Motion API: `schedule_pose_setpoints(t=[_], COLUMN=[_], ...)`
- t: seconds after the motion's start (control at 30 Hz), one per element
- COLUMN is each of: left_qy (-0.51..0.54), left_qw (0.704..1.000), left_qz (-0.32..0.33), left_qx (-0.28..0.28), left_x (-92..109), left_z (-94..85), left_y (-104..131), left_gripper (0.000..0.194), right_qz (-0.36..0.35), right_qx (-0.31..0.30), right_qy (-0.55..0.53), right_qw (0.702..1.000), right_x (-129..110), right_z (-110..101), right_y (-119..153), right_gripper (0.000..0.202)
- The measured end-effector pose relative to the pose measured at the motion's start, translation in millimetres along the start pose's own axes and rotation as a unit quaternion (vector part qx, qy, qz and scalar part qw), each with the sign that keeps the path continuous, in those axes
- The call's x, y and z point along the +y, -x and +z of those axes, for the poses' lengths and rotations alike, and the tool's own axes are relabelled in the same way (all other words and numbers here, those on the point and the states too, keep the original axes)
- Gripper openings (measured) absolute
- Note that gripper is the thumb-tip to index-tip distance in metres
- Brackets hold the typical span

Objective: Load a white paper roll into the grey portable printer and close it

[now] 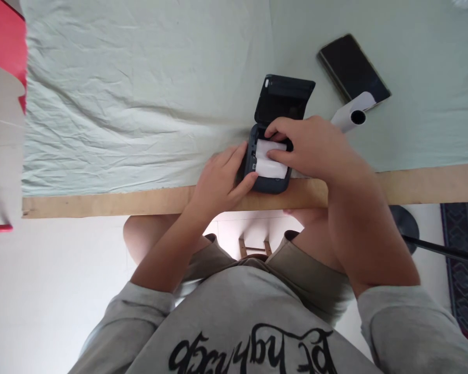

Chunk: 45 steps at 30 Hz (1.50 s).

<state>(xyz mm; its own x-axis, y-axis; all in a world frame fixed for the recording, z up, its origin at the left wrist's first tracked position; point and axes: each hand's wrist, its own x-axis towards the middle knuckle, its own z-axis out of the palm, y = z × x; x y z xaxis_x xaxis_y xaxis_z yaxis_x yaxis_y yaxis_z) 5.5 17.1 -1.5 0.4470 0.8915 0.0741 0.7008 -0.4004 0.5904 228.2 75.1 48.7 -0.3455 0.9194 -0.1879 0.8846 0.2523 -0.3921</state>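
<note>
A small dark label printer (268,185) sits at the table's front edge with its lid (284,98) flipped up and back. Inside its bay lies a white paper roll (272,169). My left hand (223,174) grips the printer's left side, thumb at the near corner and fingers along the edge. From the right, my right hand (312,148) reaches into the bay, its thumb and curled fingers on the paper roll; some of its fingertips are hidden inside the bay.
Beyond my right hand, another white paper roll (349,115) with a dark core overlaps the corner of a black phone (353,67). A pale green cloth (140,93) covers the table, whose wooden edge (101,203) shows in front. A black stand (403,226) is below right.
</note>
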Motion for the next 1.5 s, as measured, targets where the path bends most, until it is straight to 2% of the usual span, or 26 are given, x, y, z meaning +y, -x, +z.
schedule_pose_setpoints(t=[0.07,0.17,0.27,0.37,0.43,0.47,0.53,0.6,0.63,0.73,0.8,0.87,0.93,1.03,1.1,1.17,1.27,1.37,1.5], left_qy=[0.001,-0.004,0.002,0.039,0.051,0.052,0.048,0.043,0.040,0.034,0.030,0.028,0.027,0.025,0.024,0.024,0.023,0.021,0.021], left_qw=[1.000,1.000,1.000,0.998,0.998,0.998,0.998,0.999,0.999,0.999,0.999,0.999,0.999,0.999,0.999,0.999,0.999,0.999,0.999], left_qz=[0.002,0.007,0.016,0.025,0.027,0.026,0.021,0.019,0.018,0.013,0.012,0.015,0.018,0.018,0.015,0.013,0.013,0.013,0.016], left_qx=[0.001,0.005,0.015,0.032,0.038,0.037,0.032,0.028,0.026,0.025,0.026,0.026,0.025,0.024,0.024,0.023,0.026,0.025,0.025], left_x=[0.0,-1.3,-2.7,-2.0,-0.8,-0.3,0.2,0.0,-0.2,-1.0,-1.4,-1.7,-1.8,-1.4,-0.8,-0.4,-0.4,-0.5,0.3], left_z=[0.1,0.7,0.6,-0.7,-1.6,-1.9,-2.1,-1.7,-1.4,-0.2,0.5,0.9,0.8,0.2,-0.2,-0.3,0.1,0.6,0.5], left_y=[0.5,1.2,1.0,0.3,-0.1,-0.3,-0.3,-0.3,-0.3,-0.4,-0.6,-0.9,-1.2,-1.4,-1.1,-0.7,-0.4,-1.0,-2.0], left_gripper=[0.071,0.072,0.074,0.075,0.078,0.079,0.081,0.082,0.082,0.081,0.081,0.082,0.082,0.081,0.081,0.079,0.077,0.077,0.077], right_qz=[-0.013,-0.022,-0.035,-0.063,-0.077,-0.082,-0.067,-0.016,0.000,0.022,0.041,0.056,0.065,0.066,0.054,0.034,0.004,-0.018,-0.017], right_qx=[-0.034,-0.042,-0.013,0.029,0.035,0.030,0.064,0.103,0.123,0.183,0.223,0.245,0.256,0.286,0.315,0.331,0.305,0.265,0.248], right_qy=[0.016,0.019,-0.018,-0.145,-0.289,-0.374,-0.526,-0.600,-0.613,-0.608,-0.589,-0.558,-0.497,-0.335,-0.235,-0.181,-0.148,-0.114,-0.091], right_qw=[0.999,0.999,0.999,0.987,0.954,0.923,0.845,0.793,0.781,0.772,0.775,0.791,0.827,0.895,0.918,0.926,0.941,0.957,0.964], right_x=[-3.3,-4.5,-2.2,3.1,8.8,12.5,21.0,29.9,33.9,42.5,44.9,45.6,45.5,45.4,46.6,49.3,55.1,58.0,55.4], right_z=[-5.0,-8.8,-11.6,-15.5,-16.3,-15.4,-10.9,-2.9,2.1,19.7,31.3,40.3,45.2,45.9,44.9,45.2,48.1,50.0,48.3], right_y=[-2.3,-5.9,-3.4,9.1,20.3,25.5,34.0,39.5,41.4,45.1,46.4,47.0,47.2,47.6,47.7,47.5,46.5,46.0,47.0], right_gripper=[0.039,0.039,0.039,0.039,0.039,0.038,0.040,0.046,0.049,0.047,0.044,0.046,0.045,0.041,0.032,0.031,0.043,0.039,0.035])
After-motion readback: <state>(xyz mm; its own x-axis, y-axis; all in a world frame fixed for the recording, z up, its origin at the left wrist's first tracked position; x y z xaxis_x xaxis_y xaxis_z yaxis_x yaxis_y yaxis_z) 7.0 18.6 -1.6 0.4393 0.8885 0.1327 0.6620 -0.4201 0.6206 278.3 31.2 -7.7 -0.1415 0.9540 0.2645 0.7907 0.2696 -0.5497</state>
